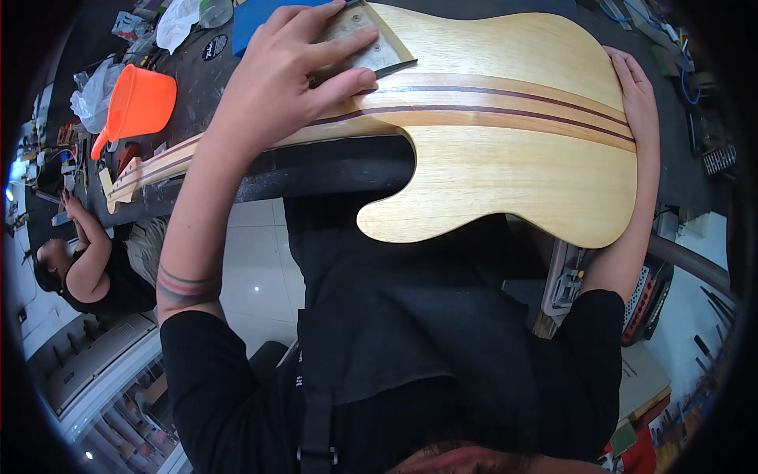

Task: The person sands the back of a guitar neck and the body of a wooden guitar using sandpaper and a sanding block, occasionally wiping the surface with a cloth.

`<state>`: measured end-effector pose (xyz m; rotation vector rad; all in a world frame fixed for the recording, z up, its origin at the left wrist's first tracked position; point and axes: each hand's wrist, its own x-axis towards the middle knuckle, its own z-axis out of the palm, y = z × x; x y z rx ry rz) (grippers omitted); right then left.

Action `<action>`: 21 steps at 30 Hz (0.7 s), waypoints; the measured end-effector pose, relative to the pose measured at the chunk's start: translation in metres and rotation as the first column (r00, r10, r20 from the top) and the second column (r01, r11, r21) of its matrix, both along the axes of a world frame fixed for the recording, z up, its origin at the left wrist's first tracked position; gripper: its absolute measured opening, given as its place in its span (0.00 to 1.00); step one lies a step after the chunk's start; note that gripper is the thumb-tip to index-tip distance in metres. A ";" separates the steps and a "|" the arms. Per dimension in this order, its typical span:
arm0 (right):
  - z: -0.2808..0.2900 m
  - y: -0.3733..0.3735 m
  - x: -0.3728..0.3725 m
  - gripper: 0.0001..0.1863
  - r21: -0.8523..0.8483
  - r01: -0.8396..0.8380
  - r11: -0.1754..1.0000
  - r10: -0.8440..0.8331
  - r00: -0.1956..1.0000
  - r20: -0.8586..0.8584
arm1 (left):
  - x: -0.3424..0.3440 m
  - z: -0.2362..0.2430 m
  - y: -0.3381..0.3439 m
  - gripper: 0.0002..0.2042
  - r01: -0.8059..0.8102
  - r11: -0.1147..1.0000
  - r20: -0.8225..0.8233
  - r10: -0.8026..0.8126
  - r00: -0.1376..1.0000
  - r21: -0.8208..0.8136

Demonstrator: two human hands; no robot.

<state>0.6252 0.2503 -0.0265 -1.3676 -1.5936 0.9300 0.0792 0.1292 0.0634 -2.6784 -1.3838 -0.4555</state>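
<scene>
A solid-body guitar (497, 166) of pale wood, with dark and tan stripes along its middle, lies across the bench edge in front of me. Its neck reaches left to a bare headstock (124, 186). On the upper left of the body sits a flat rectangular block (377, 52) with a metal-looking top and tan edges. My left hand (304, 59) spans this block, thumb along the near edge and index finger on top; part of it is hidden underneath. My right hand (636, 95) grips the rounded right end of the guitar, fingertips bent over its rim.
An orange dipper (142, 101) stands left on the dark bench (201, 87), near clear plastic bags (96, 93). A blue flat thing (257, 24) lies behind my left hand. Blue cable (687, 83) trails at the right. Another person (99, 268) works at the far left.
</scene>
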 end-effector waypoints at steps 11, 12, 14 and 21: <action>0.003 -0.006 0.008 0.20 0.016 0.049 0.999 -0.050 0.998 0.032 | 0.056 -0.011 -0.034 0.28 0.238 0.969 0.124 -0.228 0.966 -0.073; 0.002 -0.006 0.007 0.20 0.015 0.046 0.999 -0.046 0.999 0.021 | 0.073 -0.009 -0.057 0.27 0.310 0.945 0.209 -0.283 0.936 -0.106; 0.001 -0.007 0.006 0.20 0.011 0.040 0.999 -0.040 0.999 0.012 | 0.053 -0.005 -0.038 0.27 0.254 0.959 0.149 -0.235 0.961 -0.125; 0.003 -0.007 0.005 0.22 0.031 0.060 0.998 -0.062 0.997 0.046 | 0.088 -0.011 -0.062 0.27 0.344 0.930 0.309 -0.291 0.905 -0.132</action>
